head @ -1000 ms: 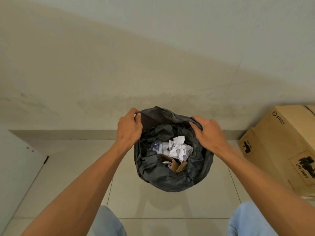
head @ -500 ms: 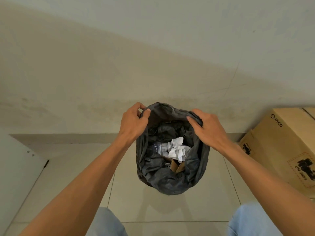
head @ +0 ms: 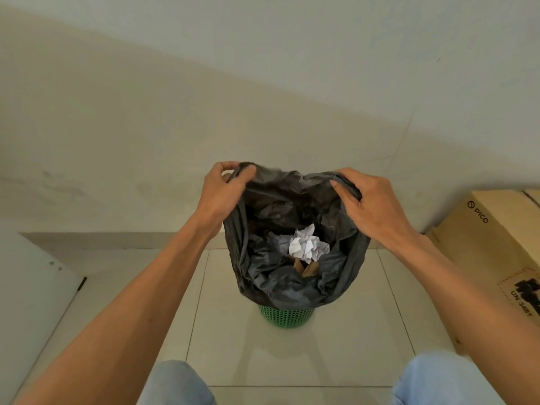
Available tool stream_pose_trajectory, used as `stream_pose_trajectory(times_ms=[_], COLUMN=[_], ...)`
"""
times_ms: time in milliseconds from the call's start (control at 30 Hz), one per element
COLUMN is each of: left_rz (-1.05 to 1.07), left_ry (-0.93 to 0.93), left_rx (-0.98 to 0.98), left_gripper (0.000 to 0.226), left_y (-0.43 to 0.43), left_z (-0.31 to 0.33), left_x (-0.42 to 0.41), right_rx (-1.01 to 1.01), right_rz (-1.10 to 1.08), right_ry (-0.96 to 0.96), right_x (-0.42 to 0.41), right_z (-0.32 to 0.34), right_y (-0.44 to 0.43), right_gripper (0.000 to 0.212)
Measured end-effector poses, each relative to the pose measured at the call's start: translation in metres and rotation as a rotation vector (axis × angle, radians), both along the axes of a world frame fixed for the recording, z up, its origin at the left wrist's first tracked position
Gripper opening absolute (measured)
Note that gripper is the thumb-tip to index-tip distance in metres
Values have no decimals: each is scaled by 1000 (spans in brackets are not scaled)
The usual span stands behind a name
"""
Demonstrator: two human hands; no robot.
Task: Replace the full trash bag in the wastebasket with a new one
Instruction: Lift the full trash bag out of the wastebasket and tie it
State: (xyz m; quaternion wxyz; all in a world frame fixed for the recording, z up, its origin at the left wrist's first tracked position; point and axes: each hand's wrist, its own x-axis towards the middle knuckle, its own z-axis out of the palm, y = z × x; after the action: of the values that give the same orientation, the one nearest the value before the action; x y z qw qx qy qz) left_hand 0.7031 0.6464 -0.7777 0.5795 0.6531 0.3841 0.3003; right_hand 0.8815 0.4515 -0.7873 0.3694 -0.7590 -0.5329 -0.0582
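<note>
A tan cardboard box [head: 493, 258] at 3 o'clock is cut off by the frame edge. At centre, the black crinkled trash bag [head: 295, 287] hangs open over the green perforated wastebasket [head: 286, 316], mostly hiding it; only its lower wall shows at 6 o'clock. Inside lie crumpled white paper [head: 306, 244] and brown cardboard scraps [head: 306, 268]. The left hand [head: 223, 191] pinches the bag's rim at 11 o'clock, the right hand [head: 371, 206] at 1 o'clock.

We see a black trash bag [head: 295, 287] (mouth open, crumpled paper [head: 306, 244] inside) partly lifted above a green perforated wastebasket [head: 286, 317] on the floor.
</note>
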Motion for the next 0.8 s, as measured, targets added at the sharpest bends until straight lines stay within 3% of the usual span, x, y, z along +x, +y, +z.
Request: stream_pose_trajectory(times_ms=[200, 300, 367, 467, 600, 700, 800], left_rz=[7, 20, -18, -129, -272, -389, -469], left_ry=[156, 211, 202, 71, 1, 38, 117], left_rx=[105, 314, 385, 183, -42, -30, 104], left_gripper=[27, 34, 35, 32, 31, 36, 48], left_y=[-8, -9, -9, -17, -31, -34, -32], left_z=[-6, -7, -6, -1, 7, 12, 11], left_x=[3, 10, 15, 21, 25, 24, 24], right_rx=[-72, -113, -111, -105, -118, -144, -107], right_rz=[68, 64, 69, 57, 85, 97, 58], right_ry=[214, 297, 394, 509, 579, 592, 612], right_x=[-21, -32, -38, -42, -44, -44, -45], right_z=[0, -1, -2, 1, 9, 15, 24], right_y=[12, 20, 27, 38, 50, 52, 50], right_gripper=[23, 16, 24, 36, 34, 31, 28])
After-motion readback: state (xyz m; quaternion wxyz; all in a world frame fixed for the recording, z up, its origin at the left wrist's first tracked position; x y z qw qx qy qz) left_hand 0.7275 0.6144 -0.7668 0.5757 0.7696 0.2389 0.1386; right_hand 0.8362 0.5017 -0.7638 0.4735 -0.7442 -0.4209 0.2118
